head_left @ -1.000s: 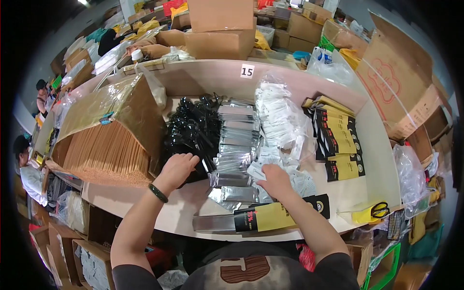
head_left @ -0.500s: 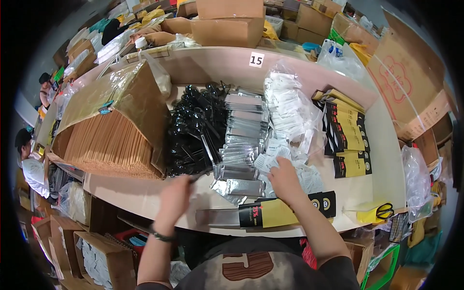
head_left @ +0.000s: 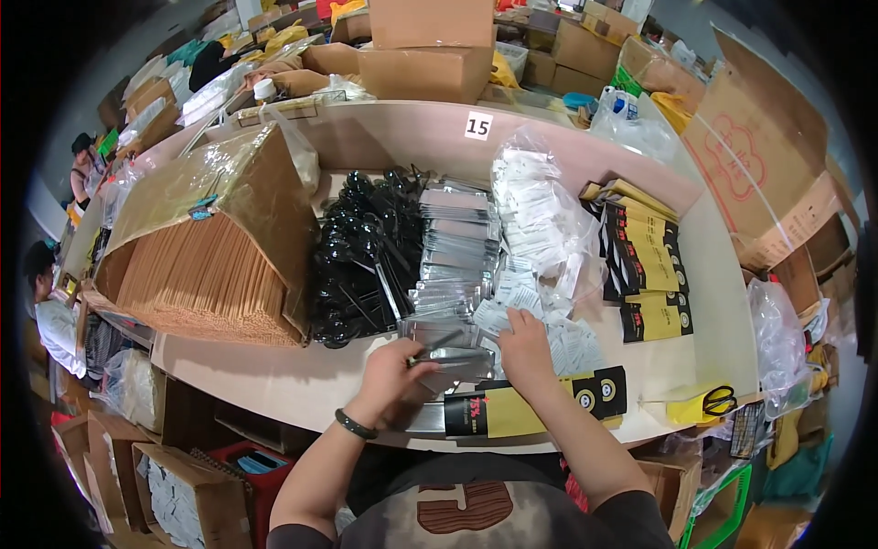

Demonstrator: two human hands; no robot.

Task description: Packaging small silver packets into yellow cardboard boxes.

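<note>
My left hand (head_left: 391, 373) is closed in a pinch on a thin black plastic spoon (head_left: 417, 359), mostly hidden by the fingers. Its fingertips lie at the near end of a row of flat silver packets (head_left: 453, 240). To the left of that row is a heap of black plastic spoons (head_left: 352, 274). My right hand (head_left: 528, 355) has its fingers bent together on the near edge of the loose white printed sachets (head_left: 572, 346), pinching one that is partly covered. Beneath the right wrist lies a black and yellow printed sleeve (head_left: 512, 416), with silver showing at its left end.
A cardboard box of tightly packed thin brown sticks (head_left: 210, 288) stands at left. White sachets in a clear bag (head_left: 540, 206) lie at the back. More black and yellow sleeves (head_left: 649, 256) are stacked at right, near black-handled scissors (head_left: 719, 401). A raised rim (head_left: 402, 123) borders the table.
My left hand has moved right, from the near edge of the black heap to the silver packets. My right hand has shifted slightly and stays at the white sachets.
</note>
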